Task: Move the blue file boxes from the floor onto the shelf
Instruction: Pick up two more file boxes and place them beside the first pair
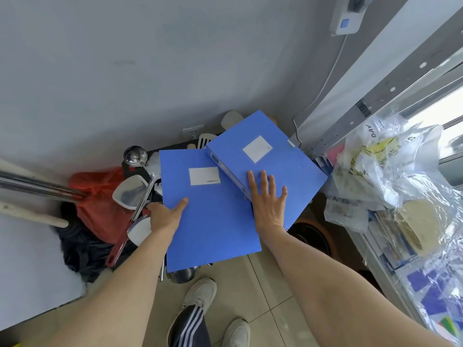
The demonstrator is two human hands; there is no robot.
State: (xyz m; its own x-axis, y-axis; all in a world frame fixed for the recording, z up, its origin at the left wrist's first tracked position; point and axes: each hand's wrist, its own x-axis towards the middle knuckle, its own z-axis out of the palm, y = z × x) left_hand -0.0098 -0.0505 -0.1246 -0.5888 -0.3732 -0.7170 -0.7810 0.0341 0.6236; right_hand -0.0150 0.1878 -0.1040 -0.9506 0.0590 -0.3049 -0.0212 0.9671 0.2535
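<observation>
Two blue file boxes with white labels fill the middle of the view. My left hand (166, 215) grips the left edge of the nearer blue file box (210, 216), thumb on top, holding it above the floor. The second blue file box (273, 156) lies tilted behind and to the right, its corner overlapping the first. My right hand (269, 199) rests flat on its near end with fingers spread. The metal shelf (370, 116) rises at the right.
Ladles and spatulas (136, 189) lie in a heap by the wall beside a red bag (100, 196). Plastic bags (390, 171) and papers crowd the lower shelf at right. Steel poles (37, 186) jut in from the left. My shoes (200, 296) stand on the tiled floor.
</observation>
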